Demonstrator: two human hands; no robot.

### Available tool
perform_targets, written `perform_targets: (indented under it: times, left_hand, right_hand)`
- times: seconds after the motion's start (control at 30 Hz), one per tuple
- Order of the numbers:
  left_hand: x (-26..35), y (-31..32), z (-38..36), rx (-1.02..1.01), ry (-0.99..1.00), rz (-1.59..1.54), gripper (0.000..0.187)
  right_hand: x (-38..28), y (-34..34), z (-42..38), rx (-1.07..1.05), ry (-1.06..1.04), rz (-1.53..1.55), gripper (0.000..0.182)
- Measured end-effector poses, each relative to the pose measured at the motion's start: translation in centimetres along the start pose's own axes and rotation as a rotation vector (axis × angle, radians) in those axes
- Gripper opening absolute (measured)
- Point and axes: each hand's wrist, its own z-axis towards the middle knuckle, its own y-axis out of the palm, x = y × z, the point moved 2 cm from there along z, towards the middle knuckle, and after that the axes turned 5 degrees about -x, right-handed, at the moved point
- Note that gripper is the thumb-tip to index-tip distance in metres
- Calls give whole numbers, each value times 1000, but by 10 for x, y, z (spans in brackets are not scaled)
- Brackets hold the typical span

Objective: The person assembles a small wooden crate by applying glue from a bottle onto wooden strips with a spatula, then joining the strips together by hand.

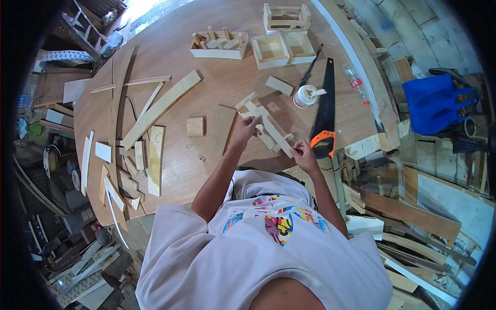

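Observation:
A small wooden frame (272,123) made of pale slats lies slanted on the table in front of me. My left hand (250,128) grips its near side around the middle, fingers bent over the edge. At its lower right end, my right hand (303,152) pinches the tip of a slat between thumb and fingers. A white glue tub (304,97) with a flat stick in it stands just beyond the frame. To the right lies a handsaw (325,106) with an orange and black handle. A small wood block (279,86) rests above the frame.
Wooden boxes (219,45) and a divided tray (283,50) sit at the back of the round table (170,106). Boards and offcuts (163,108) cover the left side. A plastic bottle (356,82) lies by the right edge; a blue bag (433,103) hangs beyond.

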Motion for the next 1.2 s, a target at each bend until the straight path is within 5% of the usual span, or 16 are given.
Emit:
perform_targets:
  times: [0.87,1.07,1.2]
  left_hand:
    - [6,1,-6,-12,19,24,37]
    - [21,-1,-26,-38,105,-11,42]
    - [81,1,-72,-152,-42,437,47]
  right_hand:
    - [14,-1,6,-56,70,59,24]
    - [-51,-13,-15,-137,144,173,24]
    - [-65,-21,-21,-203,61,161,24]
